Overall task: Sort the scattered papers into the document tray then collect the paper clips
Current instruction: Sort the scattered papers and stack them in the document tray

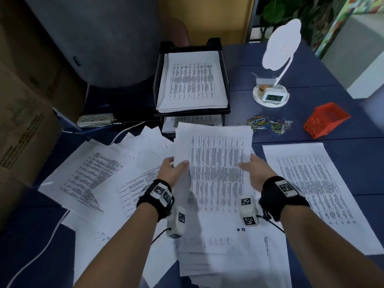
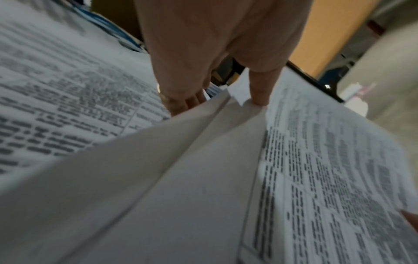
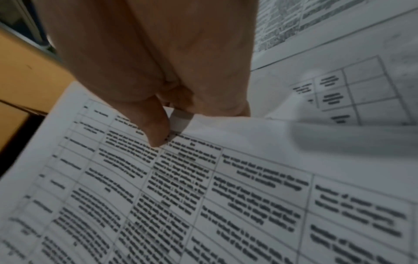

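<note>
I hold a stack of printed papers (image 1: 216, 154) above the desk, just in front of the black document tray (image 1: 226, 80). My left hand (image 1: 176, 169) grips its left edge, thumb on top; in the left wrist view the left hand (image 2: 226, 100) pinches the sheets (image 2: 203, 160). My right hand (image 1: 249, 165) grips the right edge, and the right wrist view shows the right hand (image 3: 172, 128) pinching the printed sheets (image 3: 203, 196). The tray's top tier holds papers (image 1: 193, 80). More sheets lie scattered on the left (image 1: 89, 175) and right (image 1: 311, 183). Coloured paper clips (image 1: 268, 124) lie in a loose heap.
An orange mesh basket (image 1: 324, 121) lies tipped over right of the clips. A white lamp with a clock base (image 1: 272, 94) stands behind them. A power strip (image 1: 95, 119) and cables sit at the left, beside cardboard boxes (image 1: 22, 121).
</note>
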